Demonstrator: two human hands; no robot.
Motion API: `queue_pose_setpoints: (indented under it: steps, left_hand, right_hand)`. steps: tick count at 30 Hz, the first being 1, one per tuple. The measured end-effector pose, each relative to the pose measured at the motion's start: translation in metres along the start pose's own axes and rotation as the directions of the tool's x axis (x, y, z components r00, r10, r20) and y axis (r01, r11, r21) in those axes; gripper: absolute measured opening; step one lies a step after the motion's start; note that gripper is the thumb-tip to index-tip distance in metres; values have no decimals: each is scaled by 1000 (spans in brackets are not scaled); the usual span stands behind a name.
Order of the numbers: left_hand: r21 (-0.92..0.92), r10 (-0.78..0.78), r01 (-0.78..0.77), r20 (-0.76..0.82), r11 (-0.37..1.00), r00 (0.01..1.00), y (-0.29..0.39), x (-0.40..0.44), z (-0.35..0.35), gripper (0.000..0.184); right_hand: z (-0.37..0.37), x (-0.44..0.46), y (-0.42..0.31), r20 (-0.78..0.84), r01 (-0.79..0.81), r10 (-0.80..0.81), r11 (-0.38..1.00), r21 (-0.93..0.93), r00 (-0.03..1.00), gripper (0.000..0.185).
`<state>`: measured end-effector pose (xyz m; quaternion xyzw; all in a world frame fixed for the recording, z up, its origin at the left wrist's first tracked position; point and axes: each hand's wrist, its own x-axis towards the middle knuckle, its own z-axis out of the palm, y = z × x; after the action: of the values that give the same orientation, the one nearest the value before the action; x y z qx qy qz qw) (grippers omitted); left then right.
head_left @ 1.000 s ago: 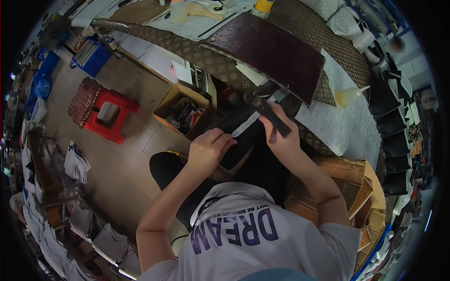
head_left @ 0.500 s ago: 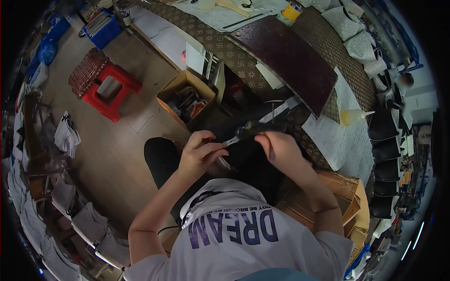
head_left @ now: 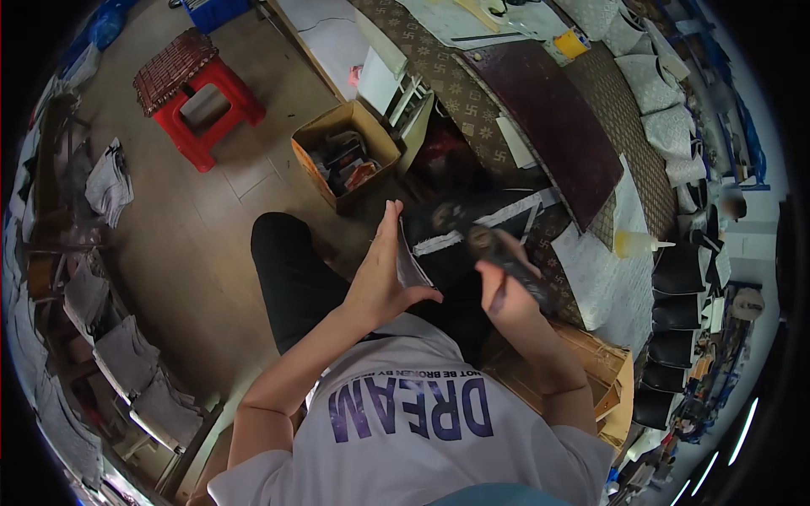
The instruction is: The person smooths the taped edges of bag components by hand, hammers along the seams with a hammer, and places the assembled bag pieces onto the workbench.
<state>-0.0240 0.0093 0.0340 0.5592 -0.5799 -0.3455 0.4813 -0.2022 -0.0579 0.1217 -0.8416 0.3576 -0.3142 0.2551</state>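
Observation:
My left hand [head_left: 381,271] holds the near end of a black, leather-looking piece [head_left: 451,263] with whitish strips along its edges. The fingers point up straight and the thumb reaches across, with the piece's edge between them. It stretches away over my lap toward the table. In my right hand [head_left: 504,291] is a dark hand tool [head_left: 488,244], smeared by motion, so its exact kind cannot be made out. That hand is closed around it, just right of the black piece and apart from my left hand.
A cardboard box [head_left: 344,156] of small items stands on the floor ahead. Beyond it on the left is a red stool [head_left: 202,110]. A dark board [head_left: 548,126] and a squeeze bottle [head_left: 634,244] lie on the patterned table. Another cardboard box [head_left: 612,371] is at my right.
My left hand has gone from a pinch to straightened fingers at the black piece's end. My right hand has moved slightly down with the dark tool. The view has shifted.

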Motion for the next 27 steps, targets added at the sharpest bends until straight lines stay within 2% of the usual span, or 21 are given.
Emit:
queue_pose_setpoints:
  steps: [1,2,4,5,6,9,10,11,12,13,14,16,17,20,23,27]
  left_hand:
    - [12,8,-8,8,1000,1000,1,1,-1,149]
    - [13,2,-2,16,1000,1000,1,2,-1,149]
    - [19,-1,0,20,1000,1000,-1,2,0,148]
    - [18,-7,6,15,1000,1000,-2,1,0,148]
    - [25,19,-19,14,1000,1000,-3,1,0,150]
    - [4,104,-104,-5,995,995,1,1,-5,129]
    - [21,109,-109,-18,994,994,-1,3,-7,118]
    - [35,116,-115,-22,993,993,-6,4,-9,107]
    - [43,123,-122,-23,992,992,-5,6,-10,96]
    - [4,66,-66,-76,998,995,-3,11,-8,60]
    - [44,72,-70,-57,997,996,-1,16,-7,55]
    - [129,80,-77,-20,989,997,0,29,-7,44]
    - [143,109,-100,-57,985,992,5,35,-5,39]
    - [181,90,-85,-17,980,996,14,48,-3,38]
    - [184,43,-45,11,982,999,16,58,-3,34]
    - [185,-86,75,51,980,995,25,60,0,27]
  right_hand:
    - [3,2,-2,139,106,-103,994,-19,985,36]
    - [1,4,-7,376,-14,77,986,-168,923,36]
    - [-9,25,-19,385,15,144,924,-382,912,33]
    - [-11,26,-15,284,77,33,927,-367,958,31]
    - [-8,21,-17,142,7,21,981,-193,990,31]
    - [-6,5,-21,146,-52,62,996,-72,987,22]
    - [-2,-2,-3,216,29,-13,997,-70,976,19]
    - [3,-15,7,164,-157,156,988,-4,974,19]
    - [-7,-12,3,139,-121,139,984,-133,980,21]
    - [-19,-5,2,126,-69,105,962,-263,986,23]
    - [-24,-9,5,48,-203,216,960,-194,975,24]
    - [-27,-14,17,-185,-141,107,973,-182,977,24]
    - [-28,-20,28,-219,-151,105,967,-204,970,23]
    - [-28,-20,27,-134,-121,97,975,-187,986,25]
    - [-13,-29,34,-15,-183,184,958,-220,983,30]
    - [-18,-22,24,19,-254,263,944,-209,965,31]
